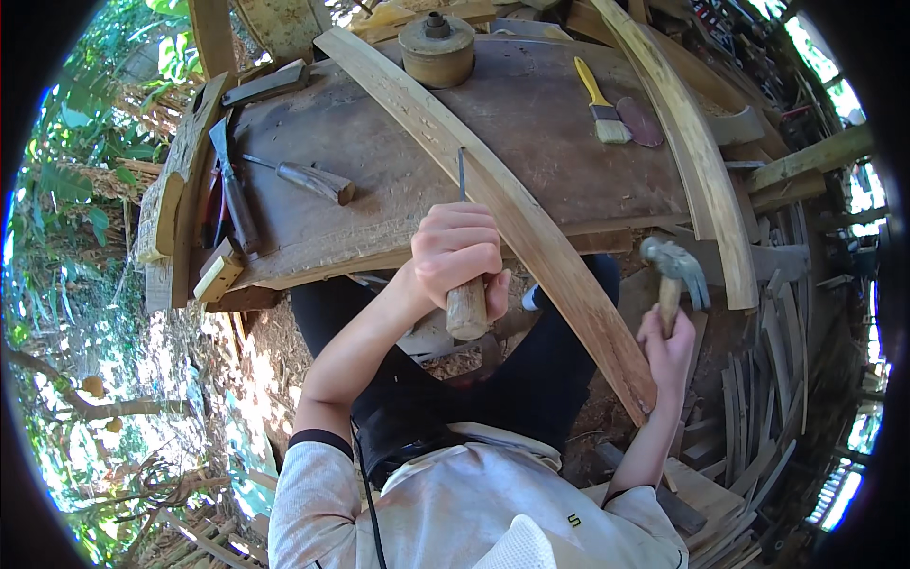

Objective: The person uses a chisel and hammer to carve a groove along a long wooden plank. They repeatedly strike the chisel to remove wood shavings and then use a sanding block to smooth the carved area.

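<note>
My left hand [455, 248] grips the wooden handle of a chisel [466, 313], whose thin metal blade points up to a long wooden plank [531, 218] lying diagonally over the bench and down to my right side. The blade's tip is on or just over the plank's face. My right hand [668, 351] holds a claw hammer [675, 275] by its wooden handle, head up, to the right of the plank.
On the workbench [313, 123] lie another chisel [313, 180], tools [237, 199] at the left, a round wooden object [436, 62] and a yellow-handled paintbrush [597, 104]. More long boards [711, 190] cross its right end. Wood strips [768, 379] are piled at the right.
</note>
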`<move>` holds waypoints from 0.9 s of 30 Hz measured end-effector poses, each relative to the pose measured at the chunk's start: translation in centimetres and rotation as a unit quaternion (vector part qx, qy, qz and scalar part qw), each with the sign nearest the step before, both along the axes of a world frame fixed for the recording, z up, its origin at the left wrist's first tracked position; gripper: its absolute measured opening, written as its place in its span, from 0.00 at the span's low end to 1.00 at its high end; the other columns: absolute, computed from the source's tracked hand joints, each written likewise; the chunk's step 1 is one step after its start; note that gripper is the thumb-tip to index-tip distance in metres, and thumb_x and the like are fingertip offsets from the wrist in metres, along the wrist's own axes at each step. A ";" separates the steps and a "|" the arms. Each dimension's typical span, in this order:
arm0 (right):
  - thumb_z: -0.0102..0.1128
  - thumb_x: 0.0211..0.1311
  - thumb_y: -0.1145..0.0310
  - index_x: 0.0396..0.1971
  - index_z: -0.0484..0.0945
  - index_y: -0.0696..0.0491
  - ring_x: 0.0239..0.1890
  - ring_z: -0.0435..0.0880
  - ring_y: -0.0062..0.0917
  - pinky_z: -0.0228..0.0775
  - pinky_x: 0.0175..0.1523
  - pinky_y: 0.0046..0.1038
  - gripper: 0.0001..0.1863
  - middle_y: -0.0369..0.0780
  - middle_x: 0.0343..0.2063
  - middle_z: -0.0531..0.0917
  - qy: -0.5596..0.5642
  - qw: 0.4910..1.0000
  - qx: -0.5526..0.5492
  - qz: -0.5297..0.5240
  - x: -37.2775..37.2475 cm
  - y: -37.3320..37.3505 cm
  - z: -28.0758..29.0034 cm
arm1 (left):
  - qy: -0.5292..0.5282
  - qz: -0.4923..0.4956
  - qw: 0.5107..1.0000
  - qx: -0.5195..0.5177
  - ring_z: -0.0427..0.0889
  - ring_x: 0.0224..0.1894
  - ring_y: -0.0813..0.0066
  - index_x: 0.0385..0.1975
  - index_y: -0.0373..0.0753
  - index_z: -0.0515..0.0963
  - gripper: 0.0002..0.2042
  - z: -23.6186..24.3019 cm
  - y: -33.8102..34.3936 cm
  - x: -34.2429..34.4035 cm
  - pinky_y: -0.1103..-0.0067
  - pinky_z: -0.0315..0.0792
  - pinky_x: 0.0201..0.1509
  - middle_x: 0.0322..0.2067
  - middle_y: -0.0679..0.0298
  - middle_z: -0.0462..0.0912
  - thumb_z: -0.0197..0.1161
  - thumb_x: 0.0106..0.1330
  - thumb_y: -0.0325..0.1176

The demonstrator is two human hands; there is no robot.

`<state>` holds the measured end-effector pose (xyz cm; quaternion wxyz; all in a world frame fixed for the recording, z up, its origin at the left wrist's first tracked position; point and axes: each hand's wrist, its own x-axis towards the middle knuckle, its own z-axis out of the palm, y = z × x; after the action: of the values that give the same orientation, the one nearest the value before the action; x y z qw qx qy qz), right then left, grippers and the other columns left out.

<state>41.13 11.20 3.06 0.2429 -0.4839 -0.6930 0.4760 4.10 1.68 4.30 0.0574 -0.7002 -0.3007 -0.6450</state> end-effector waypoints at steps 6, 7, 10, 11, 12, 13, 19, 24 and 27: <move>0.44 0.82 0.45 0.43 0.74 0.56 0.18 0.62 0.10 0.54 0.22 0.18 0.26 0.30 0.23 0.68 0.189 0.974 0.121 0.010 -0.3 -2.2 4.5 | 0.004 0.004 1.000 -0.015 0.66 0.12 0.65 0.14 0.40 0.64 0.11 0.6 0.0 -0.3 0.74 0.60 0.18 0.13 0.66 0.65 0.61 0.37 0.20; 0.43 0.82 0.46 0.42 0.75 0.56 0.19 0.62 0.10 0.54 0.22 0.19 0.25 0.29 0.22 0.67 0.195 0.969 0.144 0.052 -1.3 -3.3 5.8 | 0.005 0.004 1.000 -0.014 0.66 0.12 0.64 0.14 0.40 0.64 0.11 0.8 0.1 -0.3 0.73 0.61 0.18 0.13 0.66 0.65 0.61 0.37 0.21; 0.57 0.71 0.44 0.39 0.80 0.55 0.23 0.75 0.23 0.63 0.28 0.26 0.25 0.35 0.26 0.78 0.074 0.970 0.205 0.103 -2.9 -5.4 6.6 | 0.015 0.009 1.000 -0.023 0.68 0.13 0.63 0.15 0.40 0.65 0.12 1.3 0.1 -0.2 0.72 0.63 0.19 0.13 0.66 0.66 0.62 0.37 0.21; 0.64 0.65 0.46 0.39 0.81 0.55 0.26 0.80 0.31 0.68 0.31 0.30 0.23 0.38 0.28 0.82 0.029 0.943 0.292 0.156 -3.4 -5.9 6.8 | 0.012 0.011 1.000 -0.025 0.68 0.13 0.63 0.15 0.40 0.65 0.12 1.3 0.2 -0.1 0.72 0.63 0.19 0.13 0.65 0.66 0.63 0.37 0.21; 0.71 0.60 0.48 0.38 0.82 0.55 0.28 0.86 0.38 0.72 0.34 0.34 0.23 0.41 0.30 0.85 -0.001 0.905 0.376 0.199 -4.6 -6.4 7.2 | 0.012 0.013 0.999 -0.027 0.69 0.14 0.63 0.15 0.40 0.65 0.12 1.3 0.2 0.0 0.72 0.64 0.19 0.13 0.65 0.67 0.63 0.37 0.21; 0.75 0.57 0.50 0.39 0.81 0.55 0.27 0.86 0.37 0.73 0.33 0.34 0.23 0.41 0.29 0.85 -0.015 0.892 0.386 0.235 -5.7 -7.2 7.9 | 0.012 0.018 0.999 -0.031 0.69 0.14 0.62 0.15 0.40 0.65 0.12 1.2 0.1 -0.1 0.72 0.64 0.20 0.13 0.65 0.67 0.63 0.37 0.21; 0.76 0.56 0.55 0.41 0.78 0.57 0.21 0.83 0.33 0.71 0.26 0.31 0.24 0.39 0.26 0.81 0.071 0.870 0.353 0.338 -8.1 -10.4 8.9 | -0.010 0.018 1.000 0.003 0.66 0.13 0.62 0.14 0.39 0.63 0.11 1.3 0.3 -0.1 0.72 0.61 0.18 0.13 0.64 0.63 0.58 0.39 0.18; 0.74 0.56 0.65 0.38 0.77 0.58 0.20 0.81 0.32 0.70 0.24 0.30 0.17 0.39 0.26 0.81 0.089 0.882 0.358 0.294 -9.2 -13.2 7.7 | -0.015 0.016 1.000 0.017 0.67 0.13 0.62 0.14 0.39 0.63 0.11 1.2 0.3 0.0 0.73 0.61 0.18 0.13 0.64 0.62 0.58 0.38 0.18; 0.68 0.57 0.71 0.38 0.77 0.58 0.20 0.81 0.33 0.70 0.24 0.30 0.12 0.40 0.25 0.80 0.159 0.876 0.365 0.272 -9.2 -14.4 6.3 | -0.022 0.012 1.000 0.016 0.67 0.13 0.62 0.14 0.39 0.63 0.10 1.2 0.2 0.1 0.73 0.61 0.19 0.13 0.64 0.62 0.58 0.38 0.18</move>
<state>31.97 -3.18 9.36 0.3696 -0.0711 -0.8740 0.3074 4.17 1.87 5.51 0.0698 -0.6812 -0.2995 -0.6643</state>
